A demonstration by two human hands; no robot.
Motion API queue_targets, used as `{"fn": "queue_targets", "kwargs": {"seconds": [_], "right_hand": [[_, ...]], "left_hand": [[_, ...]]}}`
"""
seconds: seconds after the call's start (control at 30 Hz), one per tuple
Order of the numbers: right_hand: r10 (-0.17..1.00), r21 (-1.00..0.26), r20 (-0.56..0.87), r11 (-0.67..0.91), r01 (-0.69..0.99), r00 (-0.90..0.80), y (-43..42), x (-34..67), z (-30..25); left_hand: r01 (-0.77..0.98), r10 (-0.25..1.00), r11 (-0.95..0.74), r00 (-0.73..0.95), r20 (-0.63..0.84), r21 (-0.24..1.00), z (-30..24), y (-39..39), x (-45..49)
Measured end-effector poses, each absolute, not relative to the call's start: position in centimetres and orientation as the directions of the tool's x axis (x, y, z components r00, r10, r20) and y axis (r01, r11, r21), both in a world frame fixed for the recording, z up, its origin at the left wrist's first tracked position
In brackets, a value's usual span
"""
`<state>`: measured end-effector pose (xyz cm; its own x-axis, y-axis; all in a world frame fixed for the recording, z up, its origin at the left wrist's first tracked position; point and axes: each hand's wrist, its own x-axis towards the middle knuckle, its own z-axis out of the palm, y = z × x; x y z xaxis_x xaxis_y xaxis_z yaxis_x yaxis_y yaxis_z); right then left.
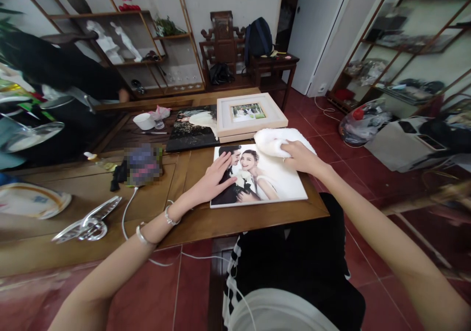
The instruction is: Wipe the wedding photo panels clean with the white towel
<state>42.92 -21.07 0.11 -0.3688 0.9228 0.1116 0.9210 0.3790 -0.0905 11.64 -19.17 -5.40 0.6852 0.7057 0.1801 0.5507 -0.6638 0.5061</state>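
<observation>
A white-edged photo panel (283, 186) with a picture of a couple lies flat at the table's right end. My left hand (217, 175) rests on its left part, fingers stretched out and spread. At the panel's upper right corner, my right hand (297, 155) is closed around a white fluffy cloth (274, 142). The cloth touches the panel's top edge and hangs a little past its right side. Just behind the panel is a pale wooden picture frame (224, 120) with a small photo in it. A dark photo panel (180, 130) lies partly beneath that frame.
On the wooden table (184, 213) stand a white cup (145, 120), a pixelated dark item (143, 165) and a shiny silver ornament (90, 223). A white cable (127, 213) runs over the front edge. Another person (62, 76) is at the far left.
</observation>
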Motion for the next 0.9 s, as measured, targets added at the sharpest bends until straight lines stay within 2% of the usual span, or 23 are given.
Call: {"fn": "queue_targets", "kwargs": {"seconds": [0.17,0.53,0.67,0.9], "right_hand": [[0.922,-0.112,0.132,0.378,0.919,-0.363,-24.1,42.0,-0.5],[0.878,-0.298,0.076,0.473,0.829,-0.473,-36.4,38.2,0.1],[0.867,-0.303,0.129,0.496,0.814,-0.481,-35.0,38.6,-0.2],[0.883,-0.234,0.192,0.464,0.854,-0.428,-28.2,39.0,-0.6]], "left_hand": [[0.562,0.715,-0.657,0.677,0.177,0.503,-5.4,-19.3,11.7],[0.580,0.711,-0.671,0.679,0.181,0.461,-5.5,-19.4,11.8],[0.574,0.702,-0.689,0.680,0.211,0.442,-5.6,-19.4,11.8],[0.557,0.690,-0.705,0.682,0.242,0.439,-5.7,-19.4,11.6]]}}
